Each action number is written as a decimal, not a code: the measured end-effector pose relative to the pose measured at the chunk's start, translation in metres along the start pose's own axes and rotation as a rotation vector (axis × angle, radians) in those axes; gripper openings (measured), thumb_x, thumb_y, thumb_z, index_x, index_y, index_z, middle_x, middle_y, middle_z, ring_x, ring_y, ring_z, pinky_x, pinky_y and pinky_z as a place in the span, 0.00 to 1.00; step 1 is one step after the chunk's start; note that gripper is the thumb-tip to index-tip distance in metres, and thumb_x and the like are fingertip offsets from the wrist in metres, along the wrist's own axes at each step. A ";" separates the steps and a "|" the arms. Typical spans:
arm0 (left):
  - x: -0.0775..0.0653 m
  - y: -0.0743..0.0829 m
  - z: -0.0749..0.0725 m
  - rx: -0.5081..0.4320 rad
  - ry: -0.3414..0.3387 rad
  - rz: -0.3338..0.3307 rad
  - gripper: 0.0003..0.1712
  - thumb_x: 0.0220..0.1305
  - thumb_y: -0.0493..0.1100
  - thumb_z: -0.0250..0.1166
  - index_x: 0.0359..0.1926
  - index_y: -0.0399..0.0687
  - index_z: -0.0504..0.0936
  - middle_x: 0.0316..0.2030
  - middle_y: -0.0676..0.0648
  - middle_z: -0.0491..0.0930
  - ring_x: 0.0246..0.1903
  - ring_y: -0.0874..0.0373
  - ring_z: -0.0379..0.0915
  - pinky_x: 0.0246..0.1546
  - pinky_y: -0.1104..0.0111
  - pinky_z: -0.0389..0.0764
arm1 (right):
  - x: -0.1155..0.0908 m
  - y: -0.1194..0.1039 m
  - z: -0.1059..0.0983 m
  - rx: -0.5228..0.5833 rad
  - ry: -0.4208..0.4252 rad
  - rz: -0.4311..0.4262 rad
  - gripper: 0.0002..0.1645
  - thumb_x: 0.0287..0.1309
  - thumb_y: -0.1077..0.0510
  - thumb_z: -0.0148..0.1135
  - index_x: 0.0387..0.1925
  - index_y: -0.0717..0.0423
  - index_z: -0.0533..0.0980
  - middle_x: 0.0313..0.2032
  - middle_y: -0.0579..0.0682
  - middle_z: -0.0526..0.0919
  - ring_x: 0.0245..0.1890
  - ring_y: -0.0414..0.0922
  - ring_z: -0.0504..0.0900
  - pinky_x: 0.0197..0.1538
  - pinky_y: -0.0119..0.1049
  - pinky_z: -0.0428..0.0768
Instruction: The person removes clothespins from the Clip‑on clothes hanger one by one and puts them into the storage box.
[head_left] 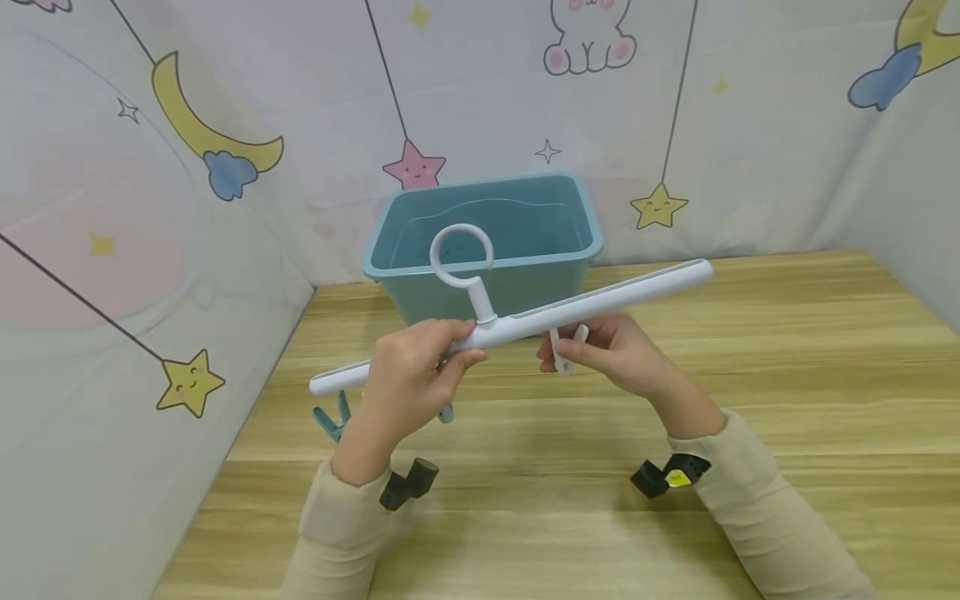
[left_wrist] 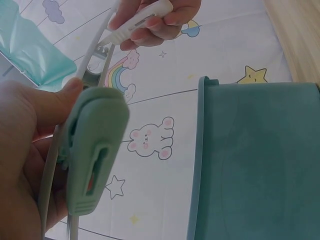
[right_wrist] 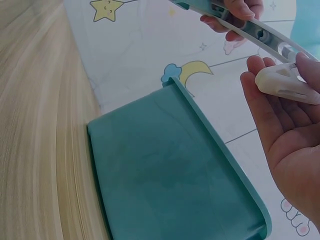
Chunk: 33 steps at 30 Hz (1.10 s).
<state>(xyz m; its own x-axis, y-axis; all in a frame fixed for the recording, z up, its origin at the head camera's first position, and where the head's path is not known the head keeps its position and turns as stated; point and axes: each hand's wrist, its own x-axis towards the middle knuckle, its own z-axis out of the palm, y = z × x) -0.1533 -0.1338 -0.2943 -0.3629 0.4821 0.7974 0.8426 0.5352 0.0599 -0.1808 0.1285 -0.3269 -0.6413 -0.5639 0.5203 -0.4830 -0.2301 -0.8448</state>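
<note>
A white clothes hanger (head_left: 622, 296) is held up over the table, tilted with its right end higher and its round hook pointing up. My left hand (head_left: 408, 371) grips its bar just left of the hook's base. Between the thumb and fingers of my right hand (head_left: 626, 354) is a white clip (head_left: 562, 354), close under the bar's right half. In the left wrist view, the white clip's tip meets the underside of the bar. A teal clip (head_left: 333, 417) hangs under the left half, and a green-teal clip (left_wrist: 97, 150) shows large beside my left hand.
Behind the hanger, a teal bin (head_left: 525, 287) stands on the wooden table (head_left: 787, 375) near the back edge. A white cloth backdrop (head_left: 487, 100) with cartoon prints rises behind and on both sides. Each wrist wears a small black camera (head_left: 408, 483).
</note>
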 end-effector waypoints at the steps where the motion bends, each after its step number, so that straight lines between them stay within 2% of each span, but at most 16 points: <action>1: 0.000 0.000 0.000 0.000 0.000 0.001 0.18 0.49 0.39 0.76 0.39 0.34 0.81 0.24 0.45 0.82 0.17 0.61 0.67 0.16 0.73 0.68 | 0.000 0.000 0.000 -0.002 -0.001 -0.009 0.09 0.67 0.62 0.57 0.42 0.66 0.75 0.34 0.51 0.82 0.34 0.44 0.84 0.40 0.40 0.83; 3: 0.000 0.000 0.000 0.000 -0.001 0.002 0.18 0.49 0.39 0.76 0.39 0.34 0.81 0.24 0.45 0.82 0.17 0.61 0.67 0.16 0.73 0.68 | 0.000 0.000 0.000 -0.001 0.006 -0.012 0.09 0.66 0.62 0.57 0.41 0.66 0.75 0.33 0.51 0.82 0.34 0.44 0.84 0.40 0.41 0.83; 10: 0.001 0.001 0.001 -0.002 -0.014 0.001 0.18 0.50 0.39 0.75 0.39 0.34 0.80 0.24 0.45 0.82 0.17 0.60 0.67 0.16 0.73 0.68 | 0.001 -0.003 0.001 -0.012 0.042 -0.004 0.07 0.65 0.61 0.59 0.43 0.56 0.78 0.33 0.50 0.83 0.34 0.44 0.85 0.41 0.41 0.84; 15: 0.001 0.001 0.001 0.000 -0.010 0.001 0.18 0.50 0.39 0.75 0.39 0.34 0.80 0.23 0.46 0.81 0.17 0.60 0.67 0.16 0.73 0.67 | 0.001 -0.004 0.003 -0.027 0.064 0.004 0.06 0.65 0.63 0.58 0.40 0.63 0.77 0.33 0.49 0.84 0.34 0.44 0.85 0.41 0.41 0.84; 18: 0.001 0.001 0.001 -0.001 -0.005 0.006 0.17 0.50 0.38 0.75 0.38 0.34 0.80 0.22 0.46 0.81 0.17 0.61 0.66 0.16 0.73 0.67 | 0.001 -0.005 0.004 -0.051 0.084 0.001 0.06 0.65 0.63 0.59 0.39 0.64 0.77 0.33 0.49 0.84 0.34 0.44 0.85 0.41 0.39 0.83; 23: 0.001 0.001 0.001 0.003 0.000 0.011 0.17 0.50 0.38 0.75 0.38 0.34 0.80 0.22 0.46 0.80 0.17 0.61 0.66 0.16 0.72 0.67 | 0.001 -0.006 0.005 -0.110 0.106 -0.007 0.10 0.65 0.65 0.58 0.42 0.71 0.75 0.33 0.52 0.84 0.33 0.44 0.85 0.39 0.38 0.83; 26: 0.001 0.001 0.002 0.006 0.002 0.012 0.17 0.50 0.38 0.75 0.39 0.34 0.80 0.22 0.46 0.80 0.17 0.60 0.67 0.16 0.72 0.68 | -0.001 -0.008 0.008 -0.159 0.134 0.026 0.13 0.65 0.65 0.57 0.45 0.74 0.73 0.33 0.54 0.84 0.33 0.44 0.86 0.39 0.39 0.84; 30: 0.002 0.001 0.002 0.013 0.002 0.007 0.17 0.50 0.38 0.75 0.39 0.34 0.80 0.23 0.45 0.81 0.18 0.60 0.70 0.17 0.72 0.71 | -0.002 -0.013 0.013 -0.261 0.216 0.088 0.11 0.64 0.65 0.59 0.45 0.70 0.75 0.32 0.53 0.84 0.34 0.42 0.85 0.39 0.36 0.84; 33: 0.002 0.001 0.001 0.022 0.009 0.003 0.17 0.50 0.38 0.75 0.39 0.33 0.80 0.24 0.44 0.82 0.18 0.60 0.72 0.17 0.71 0.73 | -0.002 -0.015 0.018 -0.345 0.290 0.102 0.06 0.62 0.67 0.60 0.40 0.67 0.77 0.30 0.53 0.84 0.33 0.40 0.84 0.32 0.30 0.81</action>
<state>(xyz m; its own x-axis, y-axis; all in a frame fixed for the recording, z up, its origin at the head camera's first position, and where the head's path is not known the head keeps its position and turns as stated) -0.1538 -0.1312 -0.2931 -0.3566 0.4780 0.8027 0.8347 0.5490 0.0438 -0.1611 0.1187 -0.3174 -0.8123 -0.3137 0.4917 -0.5475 0.1197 -0.8282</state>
